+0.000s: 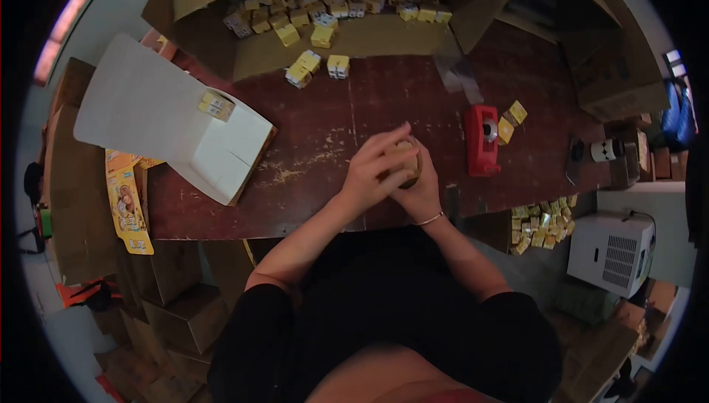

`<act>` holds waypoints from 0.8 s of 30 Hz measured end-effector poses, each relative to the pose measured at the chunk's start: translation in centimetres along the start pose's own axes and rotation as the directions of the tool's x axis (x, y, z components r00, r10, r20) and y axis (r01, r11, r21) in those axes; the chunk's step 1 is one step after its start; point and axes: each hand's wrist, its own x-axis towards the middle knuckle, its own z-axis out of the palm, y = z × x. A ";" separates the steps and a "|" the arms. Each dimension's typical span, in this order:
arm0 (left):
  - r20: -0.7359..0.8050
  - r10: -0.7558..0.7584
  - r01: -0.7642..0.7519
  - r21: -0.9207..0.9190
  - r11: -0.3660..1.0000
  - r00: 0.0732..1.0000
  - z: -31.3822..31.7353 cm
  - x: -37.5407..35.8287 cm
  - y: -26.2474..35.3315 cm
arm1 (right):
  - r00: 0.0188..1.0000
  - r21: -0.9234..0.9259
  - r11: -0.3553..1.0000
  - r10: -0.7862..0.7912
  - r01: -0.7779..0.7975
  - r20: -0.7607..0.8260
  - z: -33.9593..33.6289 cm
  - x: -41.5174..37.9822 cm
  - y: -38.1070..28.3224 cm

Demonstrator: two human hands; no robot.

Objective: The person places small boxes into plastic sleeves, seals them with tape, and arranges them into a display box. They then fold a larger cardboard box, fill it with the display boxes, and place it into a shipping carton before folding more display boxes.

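Over the near middle of the table, my left hand and my right hand are both closed around a small yellow-brown box. Fingers cover most of it, so its printing is hidden. A red tape dispenser stands to the right of my hands, with small yellow boxes just beyond it. On the left lies an opened white carton, its lid folded back, holding a small yellow-and-white block of boxes. More small yellow boxes sit on the table ahead.
A large cardboard box full of small yellow boxes lies open at the table's far side. Yellow printed packaging hangs at the left edge. At the lower right are another carton of small boxes and a white appliance.
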 end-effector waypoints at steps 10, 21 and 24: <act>0.496 -0.459 0.661 -0.385 0.644 0.737 8.4 -0.8 -0.6 | 0.903 0.001 0.976 0.201 -0.217 -0.379 -16.4 -2.8 7.9; 0.513 -0.243 0.445 -0.318 0.837 0.823 15.5 -0.5 -2.5 | 0.851 -0.012 0.955 0.259 -0.297 -0.457 -17.7 -3.5 6.8; 0.478 -0.193 0.383 -0.340 0.859 0.857 15.7 -0.6 -2.7 | 0.726 0.300 0.801 0.598 -0.519 -0.341 -17.3 -4.7 8.2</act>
